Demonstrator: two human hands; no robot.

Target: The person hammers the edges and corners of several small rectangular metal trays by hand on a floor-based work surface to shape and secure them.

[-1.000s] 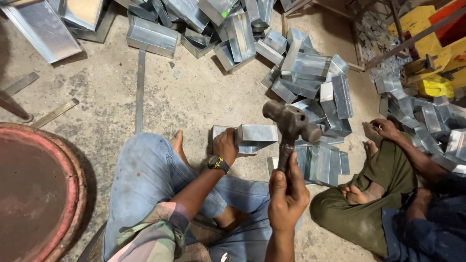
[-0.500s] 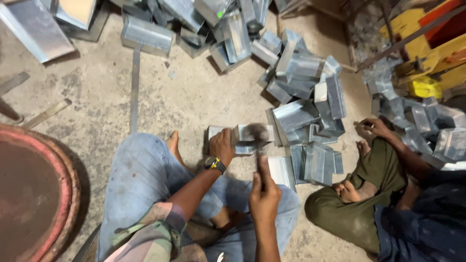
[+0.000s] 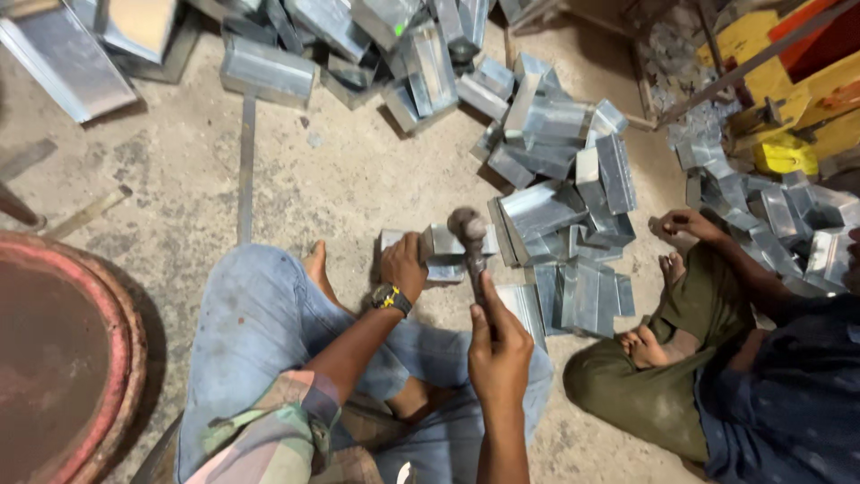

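Under the left hand lies a metal piece; the right hand grips a hammer.

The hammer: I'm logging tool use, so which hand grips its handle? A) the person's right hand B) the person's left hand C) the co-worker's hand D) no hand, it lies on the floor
A: the right hand is closed round the handle of the hammer, while the left hand presses on the folded metal piece.
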